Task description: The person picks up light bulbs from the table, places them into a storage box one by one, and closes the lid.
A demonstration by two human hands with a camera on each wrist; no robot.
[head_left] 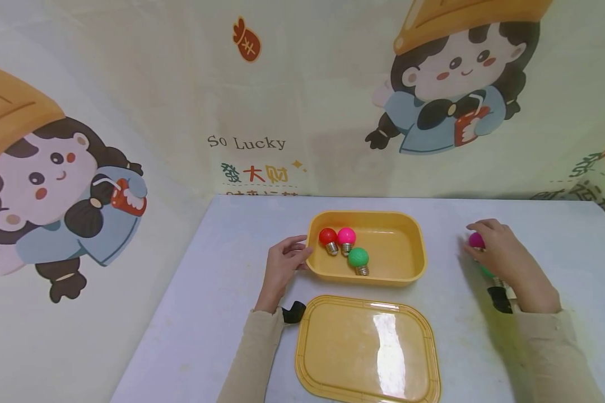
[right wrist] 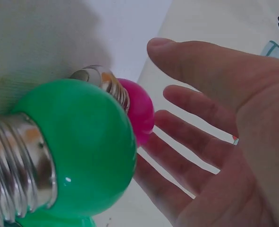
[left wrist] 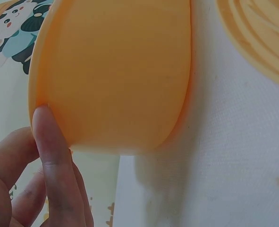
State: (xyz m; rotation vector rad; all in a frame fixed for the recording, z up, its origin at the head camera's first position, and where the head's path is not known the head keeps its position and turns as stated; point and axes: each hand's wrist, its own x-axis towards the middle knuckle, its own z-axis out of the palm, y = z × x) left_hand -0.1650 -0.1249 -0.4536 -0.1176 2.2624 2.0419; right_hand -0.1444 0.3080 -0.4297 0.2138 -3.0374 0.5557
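Note:
A yellow plastic box [head_left: 393, 274] holds a red bulb [head_left: 327, 235], a pink bulb [head_left: 347, 235] and a green bulb [head_left: 358, 257]. My left hand [head_left: 284, 266] pinches the box's left rim, with fingers against the outer wall [left wrist: 115, 80]. Over at the right, my right hand [head_left: 506, 260] reaches over loose bulbs on the table. Its thumb and fingers stand apart beside a magenta bulb [right wrist: 140, 111]; whether they touch it I cannot tell. Closer to the right wrist camera lies a green bulb [right wrist: 89, 146], with another green surface partly hidden below it.
A flat yellow lid [head_left: 353, 347] lies on the white table [head_left: 222, 280] in front of the box. Black wrist straps [head_left: 294, 312] show at both cuffs. Behind the table hangs a printed cloth [head_left: 333, 112] with cartoon figures.

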